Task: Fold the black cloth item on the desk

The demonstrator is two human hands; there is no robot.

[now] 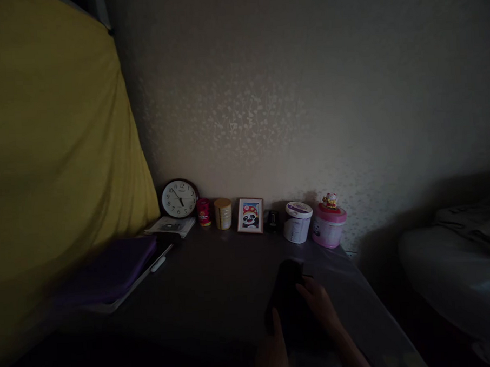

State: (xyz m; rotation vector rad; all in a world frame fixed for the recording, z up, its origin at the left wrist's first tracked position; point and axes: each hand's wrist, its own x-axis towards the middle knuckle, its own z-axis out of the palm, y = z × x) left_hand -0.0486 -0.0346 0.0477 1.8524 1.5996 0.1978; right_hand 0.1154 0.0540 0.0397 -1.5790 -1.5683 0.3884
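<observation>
A black, soft-looking item (287, 292) lies at the front right of the dark table; its kind is lost in the low light. My right hand (318, 303) closes on its right edge, thumb and fingers together. At its lower left is my left hand (275, 342), with one finger reaching up along the item and the other fingers lost in shadow. The left hand appears to grip the near side of it.
Along the wall stand a round clock (180, 199), a red can (204, 212), a yellow canister (223, 214), a panda picture frame (250, 215), a white tub (298, 223) and a pink tub (328, 227). A purple folder (110, 269) lies left, by a yellow curtain (60, 148).
</observation>
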